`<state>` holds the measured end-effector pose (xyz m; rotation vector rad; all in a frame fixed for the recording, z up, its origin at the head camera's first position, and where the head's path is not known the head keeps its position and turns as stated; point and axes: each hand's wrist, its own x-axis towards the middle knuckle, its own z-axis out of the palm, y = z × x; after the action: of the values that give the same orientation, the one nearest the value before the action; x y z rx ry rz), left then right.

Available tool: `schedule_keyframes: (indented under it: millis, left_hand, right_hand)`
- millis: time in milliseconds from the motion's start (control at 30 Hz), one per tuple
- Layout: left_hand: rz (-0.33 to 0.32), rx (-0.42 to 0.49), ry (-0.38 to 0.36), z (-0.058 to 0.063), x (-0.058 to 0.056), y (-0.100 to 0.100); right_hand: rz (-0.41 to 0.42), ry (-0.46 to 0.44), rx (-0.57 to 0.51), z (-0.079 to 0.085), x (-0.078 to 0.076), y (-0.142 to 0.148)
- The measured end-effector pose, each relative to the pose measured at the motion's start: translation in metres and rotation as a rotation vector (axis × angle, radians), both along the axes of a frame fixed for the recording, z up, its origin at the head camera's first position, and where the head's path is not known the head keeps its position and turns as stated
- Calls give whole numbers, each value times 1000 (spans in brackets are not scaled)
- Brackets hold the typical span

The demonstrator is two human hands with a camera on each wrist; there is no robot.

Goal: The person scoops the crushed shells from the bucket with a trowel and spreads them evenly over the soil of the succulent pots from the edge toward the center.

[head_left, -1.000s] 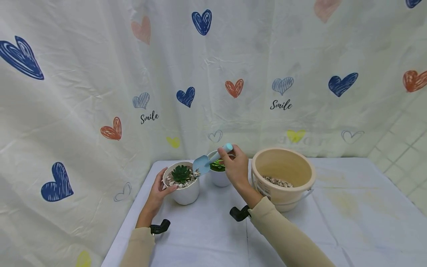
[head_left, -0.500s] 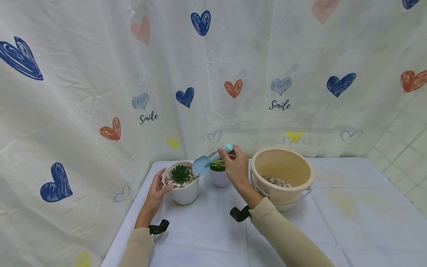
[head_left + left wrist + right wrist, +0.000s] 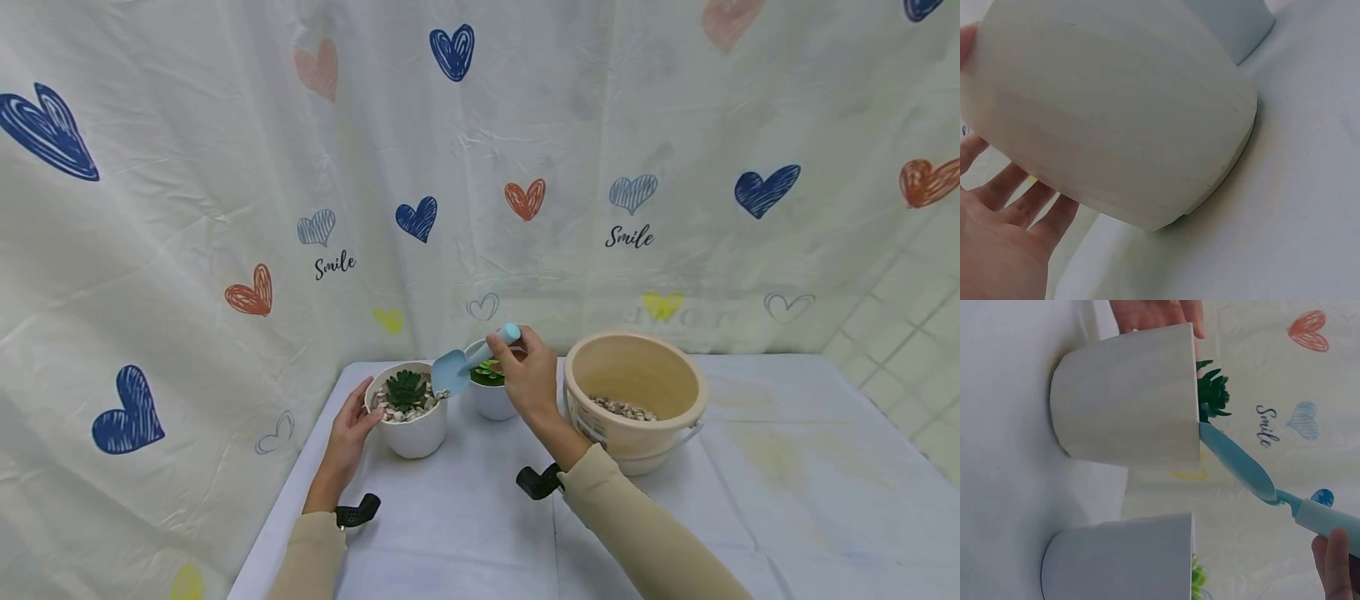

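My left hand (image 3: 350,427) holds the left side of a white flower pot (image 3: 415,437), with the thumb near the rim and the other fingers along the wall. A dark green succulent (image 3: 406,389) stands in this pot among pale pebbles (image 3: 397,414). My right hand (image 3: 532,377) grips the handle of a light blue trowel (image 3: 450,372). The trowel slopes down to the left, its tip at the pot's right rim, with a few small stones near the tip. In the right wrist view the blade (image 3: 1241,464) meets the rim beside the succulent.
Behind the trowel stands a second white pot (image 3: 495,404) with a brighter green plant (image 3: 489,374). A beige bucket (image 3: 637,446) to the right holds gravel (image 3: 624,408) at its bottom. A heart-print curtain (image 3: 480,167) hangs behind the white-covered table (image 3: 480,533).
The trowel has shifted slightly left, and fewer stones show at its tip. My left thumb has drawn back a little to the left along the pot's rim.
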<state>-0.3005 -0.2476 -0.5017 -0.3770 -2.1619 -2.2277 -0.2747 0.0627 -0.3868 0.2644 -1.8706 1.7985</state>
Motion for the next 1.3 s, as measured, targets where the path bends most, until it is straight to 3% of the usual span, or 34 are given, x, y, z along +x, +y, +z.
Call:
schedule_keyframes:
  millis: [333,567,800,1300]
  left_hand:
    - [20,-14,14,0,-1,0]
    - [28,-182,33,1,3,11]
    - [30,-162,24,2,5,18]
    - [37,-165,11,0,3,16]
  right_hand:
    - [31,32,8,-1,-1,-3]
    - [30,10,23,1,1,-6]
    - [32,4,36,24,25,-12]
    - [47,11,59,25,27,-11]
